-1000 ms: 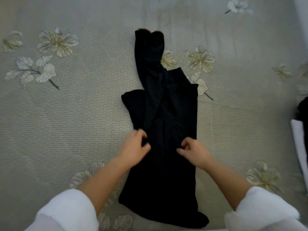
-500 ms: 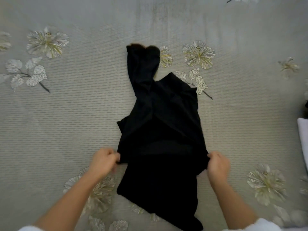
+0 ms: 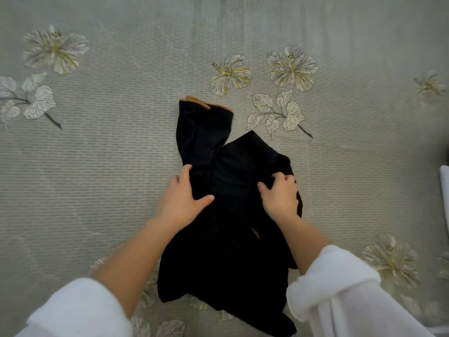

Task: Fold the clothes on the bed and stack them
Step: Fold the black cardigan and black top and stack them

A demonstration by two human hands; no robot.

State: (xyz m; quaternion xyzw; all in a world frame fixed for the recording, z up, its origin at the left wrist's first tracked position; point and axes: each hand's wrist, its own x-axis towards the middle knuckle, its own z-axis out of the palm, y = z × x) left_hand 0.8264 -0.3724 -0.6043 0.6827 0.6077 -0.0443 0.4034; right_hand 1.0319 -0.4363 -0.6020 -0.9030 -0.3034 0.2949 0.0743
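A black garment [image 3: 228, 259] lies on the grey flowered bedspread [image 3: 97, 166], partly folded over itself, with its sleeves [image 3: 204, 127] bunched toward the far side. My left hand [image 3: 181, 203] lies on the garment's left side, fingers spread and thumb pressed across the cloth. On the right side my right hand [image 3: 279, 195] has its fingers curled into a bunch of the black fabric. Both forearms reach in from the bottom of the view in rolled white sleeves.
A white folded item [image 3: 444, 188] shows at the right edge of the bed. The bedspread carries printed flowers and leaves around the garment.
The hands moved from the garment's outer edges in toward its middle and farther up. The garment's far part has been drawn toward me and is more bunched.
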